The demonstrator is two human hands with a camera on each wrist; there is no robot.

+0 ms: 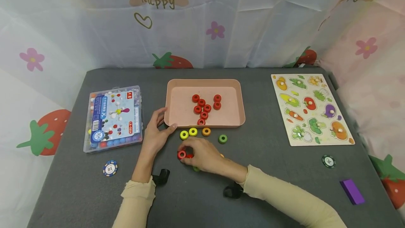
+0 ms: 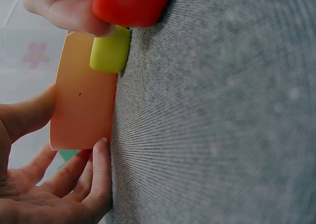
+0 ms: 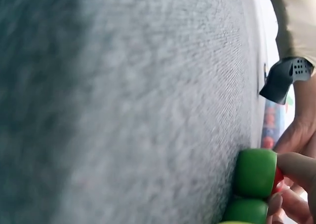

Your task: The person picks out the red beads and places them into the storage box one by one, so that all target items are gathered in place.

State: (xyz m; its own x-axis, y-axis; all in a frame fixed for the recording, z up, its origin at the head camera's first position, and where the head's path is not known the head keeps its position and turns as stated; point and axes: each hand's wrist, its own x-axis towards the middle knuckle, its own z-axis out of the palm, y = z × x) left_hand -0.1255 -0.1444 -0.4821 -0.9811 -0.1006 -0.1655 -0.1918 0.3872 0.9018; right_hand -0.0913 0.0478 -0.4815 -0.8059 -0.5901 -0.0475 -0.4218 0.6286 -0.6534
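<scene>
Several red beads (image 1: 204,115) lie in the right half of the pink tray (image 1: 177,94). At the tray's near left corner, my left hand (image 1: 155,133) holds its edge, thumb at the front rim and fingers along the left side. My right hand (image 1: 204,154) is in front of the tray, pinching a red bead (image 1: 181,154) between thumb and fingers. Another red bead (image 1: 190,156) shows partly under that hand. Yellow-green beads (image 1: 193,132), an orange bead (image 1: 206,132) and a green bead (image 1: 223,139) sit near the tray's front. More beads are partly hidden by the right hand.
A clear box of coloured balls (image 1: 115,119) stands at the left, with a blue chip (image 1: 110,168) before it. A vegetable puzzle board (image 1: 311,110) lies at the right. Nearer are a dark green chip (image 1: 328,161) and a purple block (image 1: 352,191).
</scene>
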